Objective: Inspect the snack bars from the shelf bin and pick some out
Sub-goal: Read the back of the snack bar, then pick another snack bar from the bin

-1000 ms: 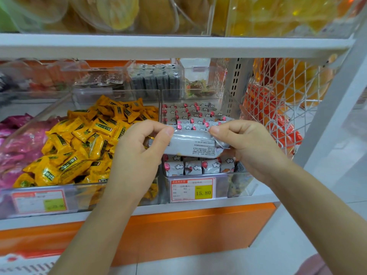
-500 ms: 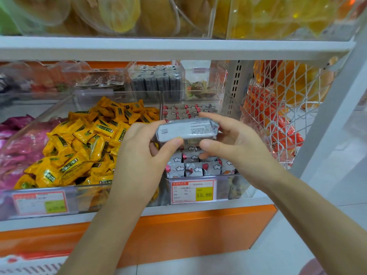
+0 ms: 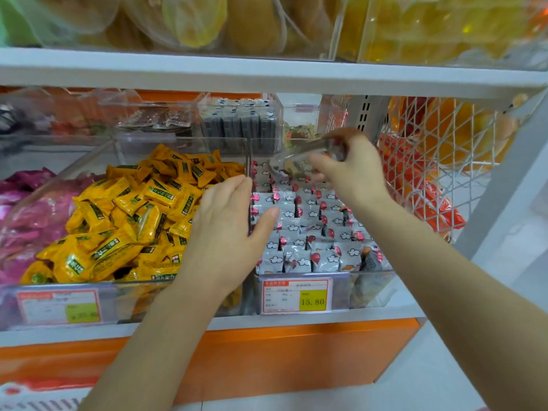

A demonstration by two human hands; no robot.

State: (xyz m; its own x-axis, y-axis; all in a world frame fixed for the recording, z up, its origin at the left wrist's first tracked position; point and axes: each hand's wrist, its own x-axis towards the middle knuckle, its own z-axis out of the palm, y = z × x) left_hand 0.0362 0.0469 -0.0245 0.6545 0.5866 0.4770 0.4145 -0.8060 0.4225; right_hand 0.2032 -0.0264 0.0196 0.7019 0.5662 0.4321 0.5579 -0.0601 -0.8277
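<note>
A clear shelf bin [image 3: 370, 287] holds several silver snack bars [image 3: 311, 232] with red and white print, standing in rows. My right hand [image 3: 353, 170] pinches one silver snack bar [image 3: 299, 158] by its end and holds it over the far part of the bin; the bar is blurred. Lower down, my left hand [image 3: 228, 229] hovers with relaxed fingers over the divider between this bin and the yellow one, holding nothing.
A bin of yellow wrapped snacks [image 3: 127, 215] stands to the left, pink packs [image 3: 26, 212] further left. A price tag [image 3: 296, 296] reads 15.80. A white wire basket [image 3: 439, 161] with orange packs hangs at right. A white shelf board [image 3: 267, 75] runs overhead.
My left hand let go of the bar and dropped toward the bin divider. My right hand carried the bar up and back over the far end of the bin.
</note>
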